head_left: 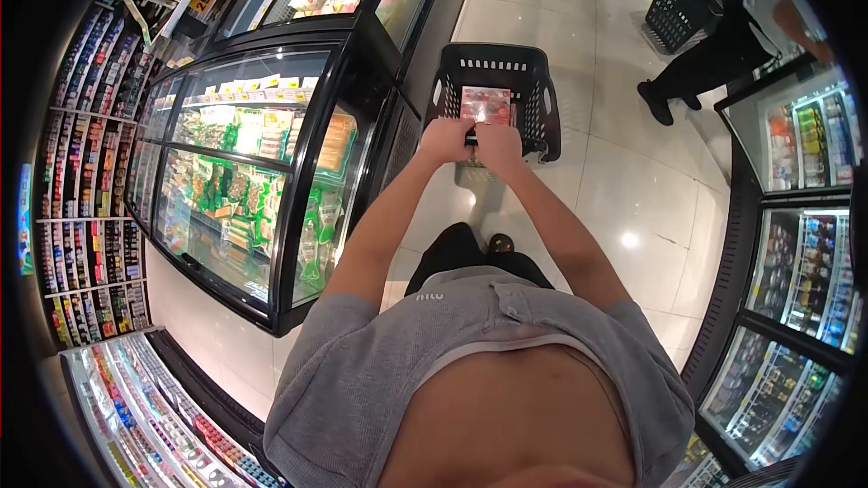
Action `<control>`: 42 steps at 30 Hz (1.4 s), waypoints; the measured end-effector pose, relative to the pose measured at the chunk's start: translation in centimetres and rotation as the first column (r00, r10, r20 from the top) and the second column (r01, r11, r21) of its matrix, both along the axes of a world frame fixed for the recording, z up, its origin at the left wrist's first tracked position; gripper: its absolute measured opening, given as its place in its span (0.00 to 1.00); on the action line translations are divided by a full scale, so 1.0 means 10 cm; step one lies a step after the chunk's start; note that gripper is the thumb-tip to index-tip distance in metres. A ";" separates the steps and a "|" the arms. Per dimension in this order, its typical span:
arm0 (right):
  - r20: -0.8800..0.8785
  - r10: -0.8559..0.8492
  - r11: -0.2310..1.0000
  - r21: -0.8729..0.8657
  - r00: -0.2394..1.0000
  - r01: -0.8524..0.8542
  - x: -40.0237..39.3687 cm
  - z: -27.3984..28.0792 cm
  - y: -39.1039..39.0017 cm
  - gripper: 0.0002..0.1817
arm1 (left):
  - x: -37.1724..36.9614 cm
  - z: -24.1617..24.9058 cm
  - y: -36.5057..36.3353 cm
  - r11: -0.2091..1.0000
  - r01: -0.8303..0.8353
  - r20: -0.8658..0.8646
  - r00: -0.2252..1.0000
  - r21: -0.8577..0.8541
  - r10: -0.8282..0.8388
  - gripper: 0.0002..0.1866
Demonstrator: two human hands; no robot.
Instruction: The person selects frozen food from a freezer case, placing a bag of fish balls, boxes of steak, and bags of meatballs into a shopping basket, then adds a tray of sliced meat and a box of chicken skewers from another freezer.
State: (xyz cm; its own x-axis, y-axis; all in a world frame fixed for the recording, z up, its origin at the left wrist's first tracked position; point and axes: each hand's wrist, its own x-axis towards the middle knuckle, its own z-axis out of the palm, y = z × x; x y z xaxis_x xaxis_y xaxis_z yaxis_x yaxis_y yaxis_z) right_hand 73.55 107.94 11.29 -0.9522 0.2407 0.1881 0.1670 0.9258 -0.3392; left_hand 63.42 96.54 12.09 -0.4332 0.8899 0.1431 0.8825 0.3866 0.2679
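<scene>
Both of my hands are closed around the dark handle (471,133) of a black plastic shopping basket (532,72). My left hand (446,139) grips its left part, and close beside it my right hand (498,142) grips the right part. The basket is in front of me over the floor, with slotted walls and an open top. Inside lies a red and pale package (486,103), partly hidden by my hands; its contents are too small to make out.
On the left stands a glass-fronted chiller (226,154) with bagged food. Shelves (90,172) of small packages line the far left. Fridges (805,226) run along the right, one with its door open. At upper right are a person in dark trousers (714,72) and another black basket (680,9).
</scene>
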 end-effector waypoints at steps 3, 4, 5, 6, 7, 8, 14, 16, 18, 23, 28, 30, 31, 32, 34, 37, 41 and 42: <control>0.065 -0.018 1.000 -0.014 0.998 0.019 -0.43 -0.01 0.37 0.11 | -0.41 -0.11 0.35 0.997 0.023 -0.025 0.999 0.068 -0.021 0.18; 0.093 -0.031 0.999 -0.021 0.995 0.033 -0.57 0.02 0.49 0.10 | -0.54 -0.13 0.47 0.995 0.027 -0.037 0.999 0.091 -0.024 0.19; 0.091 -0.033 0.999 -0.006 0.995 0.034 -0.70 0.04 0.59 0.10 | -0.68 -0.16 0.56 0.993 0.032 -0.051 0.998 0.112 -0.026 0.19; 0.090 -0.034 0.999 0.011 0.995 0.033 -0.84 0.06 0.71 0.09 | -0.81 -0.16 0.68 0.990 0.035 -0.063 0.998 0.134 -0.026 0.19; 0.089 -0.036 0.999 0.029 0.995 0.033 -0.98 0.06 0.82 0.09 | -0.95 -0.15 0.79 0.987 0.038 -0.076 0.997 0.157 -0.027 0.19; 0.098 -0.029 0.999 0.030 0.995 0.026 -1.12 0.05 0.93 0.08 | -1.09 -0.16 0.89 0.986 0.039 -0.076 0.997 0.161 -0.027 0.18; 0.251 0.068 0.992 0.083 0.966 -0.091 -2.05 0.13 1.78 0.11 | -2.00 -0.01 1.70 0.974 0.090 -0.103 0.992 0.210 -0.069 0.15; 0.304 0.172 0.984 -0.013 0.937 -0.176 -2.27 0.15 2.06 0.16 | -2.11 -0.08 1.83 0.978 0.086 -0.066 0.995 0.191 -0.075 0.15; 0.301 0.257 0.966 -0.042 0.918 -0.256 -2.54 0.21 2.37 0.16 | -2.37 -0.07 2.06 0.979 0.090 -0.062 0.995 0.182 -0.080 0.14; 0.502 0.337 0.895 -0.432 0.797 -0.107 -3.30 0.47 2.87 0.11 | -3.01 -0.04 2.49 0.972 0.086 -0.058 0.995 0.217 -0.075 0.14; 0.417 0.364 0.869 -0.475 0.833 -0.142 -3.97 0.45 3.38 0.16 | -3.69 -0.03 2.99 0.953 0.069 -0.074 0.996 0.294 -0.050 0.11; 0.216 0.295 0.931 -0.285 0.931 -0.229 -4.24 0.32 3.60 0.17 | -4.02 -0.02 3.26 0.946 0.082 -0.097 0.994 0.313 -0.055 0.12; 0.268 0.304 0.938 -0.250 0.914 -0.239 -4.43 0.36 3.73 0.19 | -4.21 -0.01 3.39 0.964 0.065 -0.111 0.993 0.258 -0.037 0.12; 0.270 0.301 0.940 -0.247 0.915 -0.236 -4.60 0.39 3.85 0.19 | -4.38 0.01 3.52 0.963 0.064 -0.103 0.994 0.260 -0.038 0.13; 0.268 0.289 0.946 -0.224 0.919 -0.233 -4.98 0.39 4.12 0.19 | -4.77 0.05 3.82 0.958 0.066 -0.100 0.994 0.278 -0.040 0.13; 0.253 0.292 0.944 -0.230 0.922 -0.236 -5.49 0.27 4.44 0.18 | -5.35 -0.01 4.14 0.985 0.081 -0.125 0.990 0.150 -0.063 0.16; 0.202 0.266 0.951 -0.216 0.943 -0.223 -6.18 0.26 4.99 0.18 | -6.06 0.14 4.73 0.982 0.105 -0.156 0.984 0.159 -0.080 0.16; 0.207 0.262 0.953 -0.208 0.943 -0.219 -6.32 0.30 5.12 0.18 | -6.21 0.13 4.87 0.979 0.111 -0.159 0.984 0.169 -0.085 0.16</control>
State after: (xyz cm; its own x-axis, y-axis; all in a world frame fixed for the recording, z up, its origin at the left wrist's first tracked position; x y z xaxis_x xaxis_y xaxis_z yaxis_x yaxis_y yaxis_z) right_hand 10.36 159.10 14.26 -0.9977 0.0083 -0.0670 0.0397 0.8749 -0.4827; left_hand 1.30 145.26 13.42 -0.3067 0.8818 0.3583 0.9490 0.2547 0.1857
